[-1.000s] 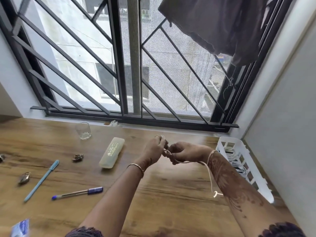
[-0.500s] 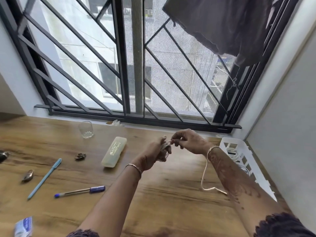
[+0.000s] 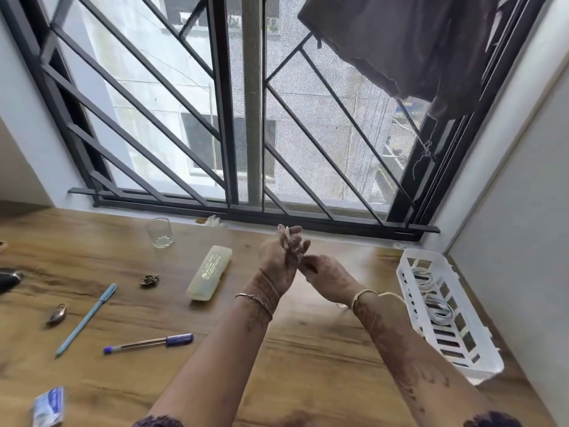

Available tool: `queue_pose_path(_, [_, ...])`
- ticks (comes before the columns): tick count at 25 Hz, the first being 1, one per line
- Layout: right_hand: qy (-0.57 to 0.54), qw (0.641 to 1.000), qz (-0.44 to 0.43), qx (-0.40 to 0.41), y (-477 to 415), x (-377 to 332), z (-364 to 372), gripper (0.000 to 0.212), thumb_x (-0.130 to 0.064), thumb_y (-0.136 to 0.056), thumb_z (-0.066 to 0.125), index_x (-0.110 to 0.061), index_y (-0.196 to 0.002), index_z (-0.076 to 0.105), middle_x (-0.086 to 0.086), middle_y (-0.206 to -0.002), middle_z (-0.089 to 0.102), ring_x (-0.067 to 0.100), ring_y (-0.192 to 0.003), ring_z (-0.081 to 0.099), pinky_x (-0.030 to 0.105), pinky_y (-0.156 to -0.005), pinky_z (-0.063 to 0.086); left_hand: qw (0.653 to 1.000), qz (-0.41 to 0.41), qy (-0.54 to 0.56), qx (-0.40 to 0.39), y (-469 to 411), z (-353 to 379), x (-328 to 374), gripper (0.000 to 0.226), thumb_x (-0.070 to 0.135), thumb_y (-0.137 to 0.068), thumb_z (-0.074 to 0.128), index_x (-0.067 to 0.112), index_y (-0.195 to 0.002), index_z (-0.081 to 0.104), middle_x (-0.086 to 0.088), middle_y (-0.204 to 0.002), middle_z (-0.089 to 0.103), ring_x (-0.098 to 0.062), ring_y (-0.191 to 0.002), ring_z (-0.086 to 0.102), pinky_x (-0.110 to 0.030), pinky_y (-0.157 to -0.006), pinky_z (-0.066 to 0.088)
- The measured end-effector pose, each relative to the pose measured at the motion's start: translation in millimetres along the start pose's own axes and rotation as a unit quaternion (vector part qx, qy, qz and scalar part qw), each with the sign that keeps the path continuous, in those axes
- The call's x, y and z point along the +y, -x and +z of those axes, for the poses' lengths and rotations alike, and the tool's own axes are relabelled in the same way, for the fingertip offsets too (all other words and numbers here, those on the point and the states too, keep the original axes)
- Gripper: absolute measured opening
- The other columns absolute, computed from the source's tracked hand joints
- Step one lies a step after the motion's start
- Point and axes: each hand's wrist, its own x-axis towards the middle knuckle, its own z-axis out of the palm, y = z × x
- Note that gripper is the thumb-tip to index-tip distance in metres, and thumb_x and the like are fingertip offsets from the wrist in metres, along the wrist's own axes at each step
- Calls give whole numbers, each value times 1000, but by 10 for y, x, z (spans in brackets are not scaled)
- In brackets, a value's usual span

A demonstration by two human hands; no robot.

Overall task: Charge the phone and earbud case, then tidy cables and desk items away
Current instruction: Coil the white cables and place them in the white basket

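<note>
"Two hands in view. Report finger state, left first," says the checker.

"Left hand (image 3: 278, 260): raised above the desk (image 3: 308, 365). Fingers (image 3: 295, 231) point up, slightly bent, gripping the white cable (image 3: 287, 234), which crosses between them. Blur hides the number of turns."

"Right hand?"

"Right hand (image 3: 328, 274): just beside the left, meeting it at the fingertips. Fingers are curled together, pinching the same cable just below the left fingers. A pale strand shows beside the right wrist. The free end is hidden."

"Cable position relative to storage?"

"Held at the fingers, above the desk. The white basket (image 3: 423, 252) stands near the right forearm, against the wall, with coiled white cables (image 3: 437, 306) inside."

"Other desk items?"

"All lie left of the hands. Nearest is the pale case (image 3: 209, 277), with the glass (image 3: 159, 232) behind it, near the window rail. Further left are the small clip (image 3: 149, 280), the light-blue pen (image 3: 87, 317) and the blue-capped pen (image 3: 147, 343). A blue-and-white packet (image 3: 49, 406) lies at the near edge."
</note>
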Motion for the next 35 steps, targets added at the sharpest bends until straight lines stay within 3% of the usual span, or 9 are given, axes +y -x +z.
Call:
queue_pose_path(4, [-26, 999, 3, -35, 85, -67, -75, 25, -30, -96, 53, -22, -80, 70, -12, -65, 57, 1, -57, 49, 8, -52, 34, 994, 70, -70, 51, -86, -94, 33, 37, 22, -104, 31, 1, -82, 53, 3, -45, 49, -6, -41, 48, -24, -65, 47])
queue_pose_path(7, [-30, 999, -3, 12, 93, -77, -147, 19, -31, -92, 59, -25, -78, 70, -15, -58, 52, -4, -49, 43, 10, -50, 31, 957, 86, -272, 57, -99, -168, -37, 35, 22, -104, 29, 4, -83, 51, -3, -54, 52, -7, -39, 46, -19, -45, 40])
queue_pose_path(12, [-36, 996, -46, 71, 30, -75, -304, 12, -22, -83, 68, -25, -72, 69, -12, -59, 61, -5, -51, 52, 10, -53, 36, 886, 25, -462, -21, 62, -243, -119, 40, 15, -103, 29, 7, -71, 52, 2, -43, 58, -7, -36, 49, -14, -41, 35])
queue_pose_path(16, [-131, 983, -27, 124, -35, -4, -402, 12, -24, -75, 80, -15, -74, 72, -9, -63, 65, -8, -54, 55, 9, -56, 42, 922, -36, -381, -64, 150, -173, -55, 44, 17, -100, 27, 2, -72, 57, -3, -47, 43, -14, -44, 39, -22, -54, 49])
queue_pose_path(20, [-219, 965, -16, 146, -93, 44, -436, 21, -27, -71, 84, -14, -72, 68, -3, -66, 64, 5, -61, 55, 17, -59, 44, 956, -102, -256, -105, 239, -105, 31, 49, 30, -101, 25, 5, -68, 52, 4, -36, 31, -9, -33, 29, -21, -44, 37])
queue_pose_path(24, [-285, 941, -15, 179, -66, 56, -378, 17, -25, -81, 75, -14, -71, 67, -7, -61, 58, 1, -55, 48, 14, -55, 39, 973, -134, -121, -147, 270, -30, 108, 55, 45, -100, 28, 7, -69, 52, 9, -34, 25, -6, -31, 22, -16, -43, 41])
queue_pose_path(29, [-218, 968, 11, 128, 18, 90, -229, 27, -22, -93, 60, -25, -66, 63, -6, -59, 54, 7, -53, 41, 21, -55, 34, 992, -46, 11, -117, 122, -2, 74, 50, 44, -101, 26, 9, -73, 50, 4, -41, 32, -9, -38, 38, -18, -50, 46])
queue_pose_path(32, [-48, 993, -27, 104, 70, 58, -73, 25, -22, -95, 53, -23, -75, 67, 3, -63, 61, 20, -57, 51, 27, -62, 35, 999, 1, 12, -45, 50, 31, 26, 45, 43, -101, 27, 11, -79, 50, 5, -43, 39, -10, -47, 55, -20, -63, 46])
queue_pose_path(35, [62, 992, -53, 97, 117, 12, -4, 24, -28, -95, 46, -18, -93, 68, 10, -85, 72, 29, -81, 64, 33, -70, 45, 996, 64, -63, 1, -25, 46, -7, 42, 34, -102, 32, 5, -80, 53, 5, -44, 47, -7, -42, 51, -25, -72, 48])
